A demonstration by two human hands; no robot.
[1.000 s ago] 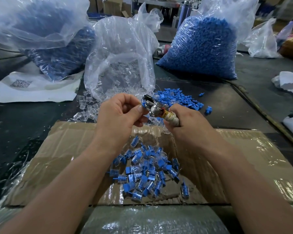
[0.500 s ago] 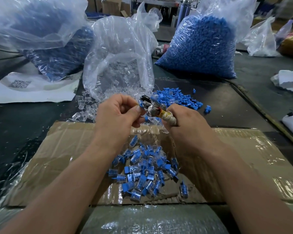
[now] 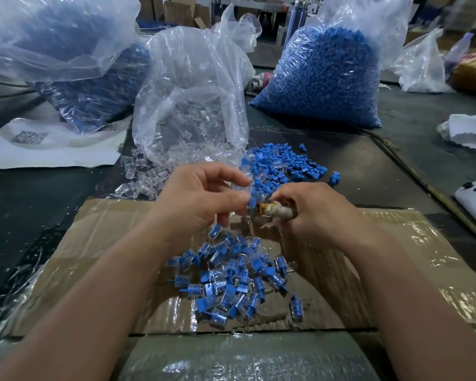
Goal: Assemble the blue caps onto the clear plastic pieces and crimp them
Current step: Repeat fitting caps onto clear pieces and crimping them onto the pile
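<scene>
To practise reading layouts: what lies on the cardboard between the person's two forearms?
A heap of assembled pieces, blue caps on clear bodies, lies there on the cardboard, seen in the head view.

Matt opaque plastic on the blue caps (image 3: 280,163). Clear plastic pieces (image 3: 146,177) are glossy and see-through. Bags (image 3: 193,86) are thin crinkled shiny film. Cardboard (image 3: 107,243) is brown and rough under glossy tape (image 3: 423,243). Counter (image 3: 39,202) is dark and matt. Tool handle (image 3: 276,211) is wrapped in worn tan tape.

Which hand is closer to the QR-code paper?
Left. The left hand sits right of the paper; the right hand, gripping the tool, is farther right, beyond it.
</scene>
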